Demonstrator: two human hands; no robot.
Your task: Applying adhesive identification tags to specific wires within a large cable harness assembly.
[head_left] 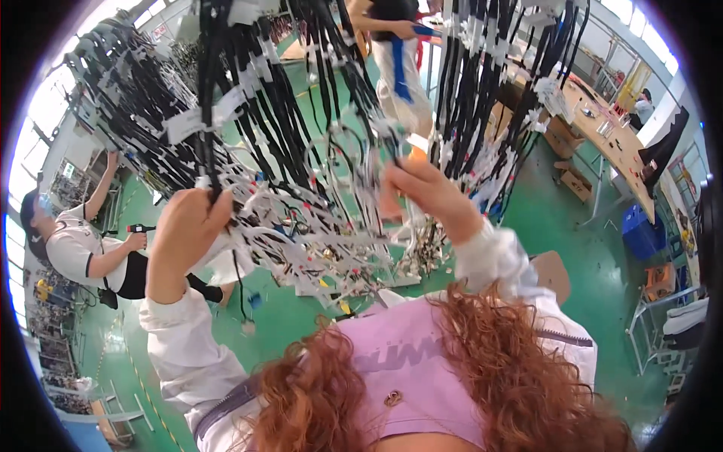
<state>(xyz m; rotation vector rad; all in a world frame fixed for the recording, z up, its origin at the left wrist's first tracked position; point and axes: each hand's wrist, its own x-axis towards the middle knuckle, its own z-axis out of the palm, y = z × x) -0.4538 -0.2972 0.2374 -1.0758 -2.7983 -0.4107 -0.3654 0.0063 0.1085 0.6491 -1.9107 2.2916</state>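
My left hand (187,226) is closed around a black-sleeved wire harness (207,143) that hangs from above, a white tag on it. To the right, my right hand (429,192) has its fingers curled in at a bundle of thin loose wires (369,169), blurred by motion. Its fingertips are partly hidden among them. Behind and between both hands hang many more black harnesses (279,128). Their lower ends spread into a tangle of white connectors and wires (316,248) with small red and yellow parts.
Another dense row of harnesses (482,98) hangs at the right. A person (83,241) stands at the left holding a red-and-black tool (140,228); another person (399,75) stands beyond the harnesses. A wooden workbench (602,135), cardboard box (574,181) and blue bin (642,230) stand along the right.
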